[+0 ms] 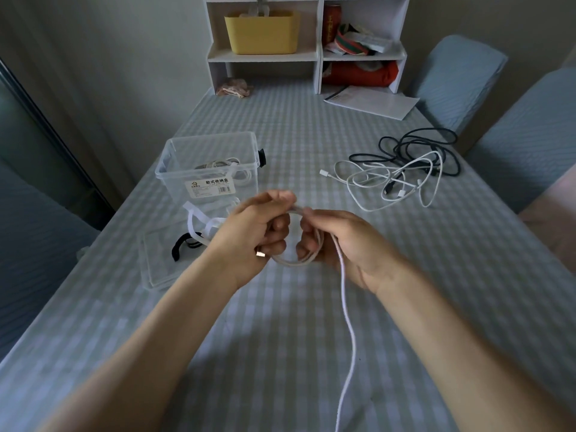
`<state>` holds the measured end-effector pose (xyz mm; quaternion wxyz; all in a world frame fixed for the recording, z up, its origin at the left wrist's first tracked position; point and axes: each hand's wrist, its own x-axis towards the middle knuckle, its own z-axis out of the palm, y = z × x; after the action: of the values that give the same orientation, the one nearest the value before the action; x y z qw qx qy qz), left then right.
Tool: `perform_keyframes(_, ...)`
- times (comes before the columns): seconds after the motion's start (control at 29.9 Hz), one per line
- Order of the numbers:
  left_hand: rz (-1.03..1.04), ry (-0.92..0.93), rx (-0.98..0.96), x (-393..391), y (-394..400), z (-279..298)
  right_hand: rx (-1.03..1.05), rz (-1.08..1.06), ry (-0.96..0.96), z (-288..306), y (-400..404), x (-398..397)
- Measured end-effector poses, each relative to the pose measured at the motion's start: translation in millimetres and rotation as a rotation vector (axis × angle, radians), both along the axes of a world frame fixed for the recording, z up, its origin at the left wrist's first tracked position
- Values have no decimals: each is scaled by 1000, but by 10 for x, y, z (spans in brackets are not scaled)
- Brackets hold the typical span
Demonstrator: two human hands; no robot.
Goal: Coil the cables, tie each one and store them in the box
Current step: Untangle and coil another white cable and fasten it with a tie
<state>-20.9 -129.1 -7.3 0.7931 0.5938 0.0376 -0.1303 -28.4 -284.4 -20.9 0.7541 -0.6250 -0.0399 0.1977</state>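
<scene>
Both hands are up over the checked tablecloth (311, 322), and I see them working one white cable (346, 304). My left hand (252, 235) curls its fingers round the small coil, the metal plug end poking out beside its lower fingers. My right hand (339, 241) grips the opposite side of the same loop, fingers curled through it. The loose tail of the cable drops from the right hand toward me and runs off the bottom edge.

Beyond the left hand stands the clear plastic box (208, 169), open, with coiled white cables already inside. Its clear lid (159, 269) lies flat just left of the left wrist, with white ties (199, 226) and a black tie (180, 247) on it, partly hidden by the hand.

Beyond the right hand, well apart, lies a tangle of loose cables (402, 173), white and black mixed.

Far end of the table: a white shelf unit (321, 54) holding a yellow basket (261, 32), a red can and a red pouch. White papers (371, 101) lie in front of it. Blue-covered chairs (461, 79) stand to the right; a grey wall on the left. Light is dim.
</scene>
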Motion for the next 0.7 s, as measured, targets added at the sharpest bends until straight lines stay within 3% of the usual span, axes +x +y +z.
perform_keyframes(0.1, 68, 18, -164, 2, 8, 30, 278, 12, 145, -10, 37, -4)
perform_keyframes(0.17, 12, 40, -202, -9, 33, 50, 345, -41, 160, -15, 46, 34)
perform_keyframes(0.27, -177, 33, -91, -25, 67, 84, 285, -85, 132, 6, 17, 58)
perform_keyframes(0.37, -226, 50, -66, -9, 65, 73, 118, -102, 38, 10, 2, 45)
perform_keyframes(0.5, -58, 118, -102, 1, -23, 37, -36, -154, -84, -21, 88, 27)
perform_keyframes(0.7, 212, 91, -164, 51, -22, -10, 170, -29, -3, -84, 85, -3)
